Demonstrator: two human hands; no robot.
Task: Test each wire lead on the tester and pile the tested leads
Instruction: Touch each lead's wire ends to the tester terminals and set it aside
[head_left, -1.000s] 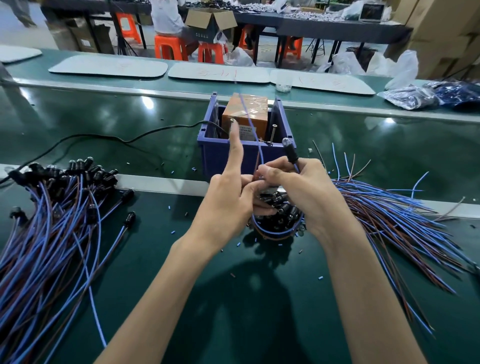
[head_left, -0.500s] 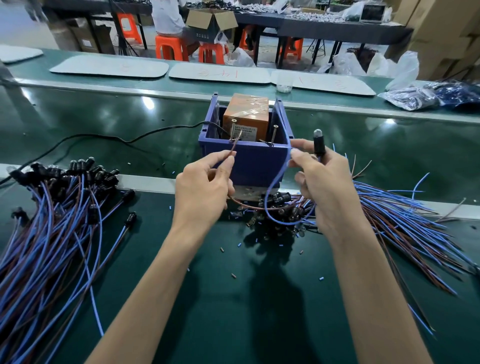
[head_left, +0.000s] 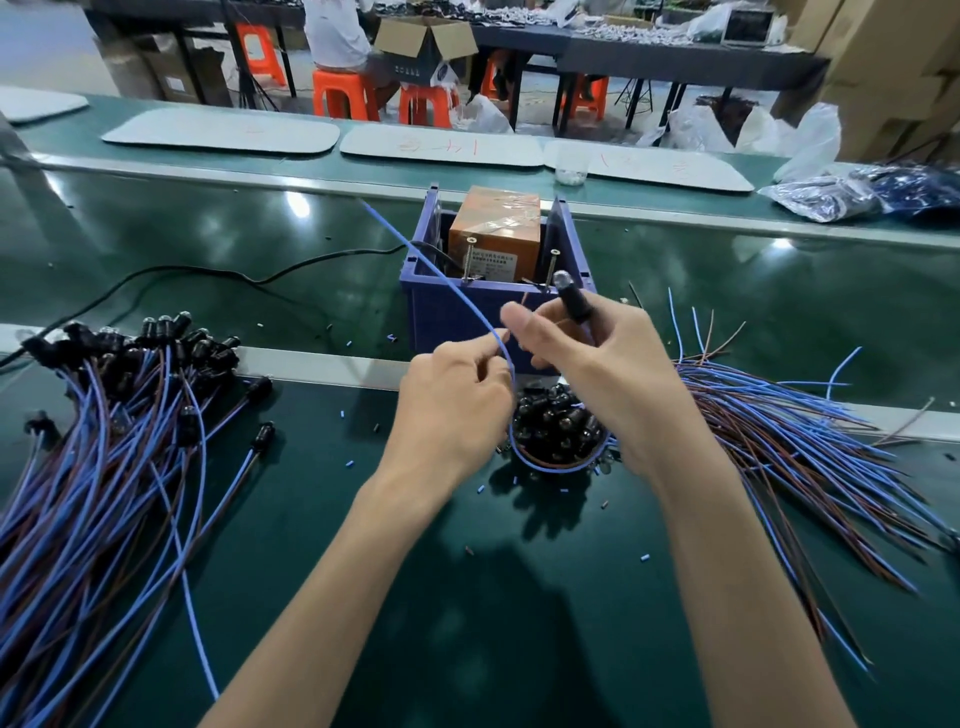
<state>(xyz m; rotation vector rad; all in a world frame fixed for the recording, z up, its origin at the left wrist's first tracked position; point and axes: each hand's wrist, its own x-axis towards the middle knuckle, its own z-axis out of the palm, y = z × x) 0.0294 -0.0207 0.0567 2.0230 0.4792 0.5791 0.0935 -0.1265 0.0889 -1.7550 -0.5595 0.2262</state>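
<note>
Left hand (head_left: 457, 395) pinches thin blue wire lead (head_left: 447, 283); right hand (head_left: 597, 374) grips its black cylindrical bulb holder (head_left: 574, 301), before blue plastic tester box (head_left: 452, 317).

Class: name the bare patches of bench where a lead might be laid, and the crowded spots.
Bare: bench between the forearms; belt right of the blue bin. Crowded: left pile, right pile, bulb heap in front of the bin.

2 bare forearms reach in from the near edge of the surface (head_left: 467, 597), hands almost touching at centre. Left hand (head_left: 457, 395) pinches the wire lead (head_left: 575, 306) with curled fingers; right hand (head_left: 587, 364) grips its black end, thumb stretched left.
</note>
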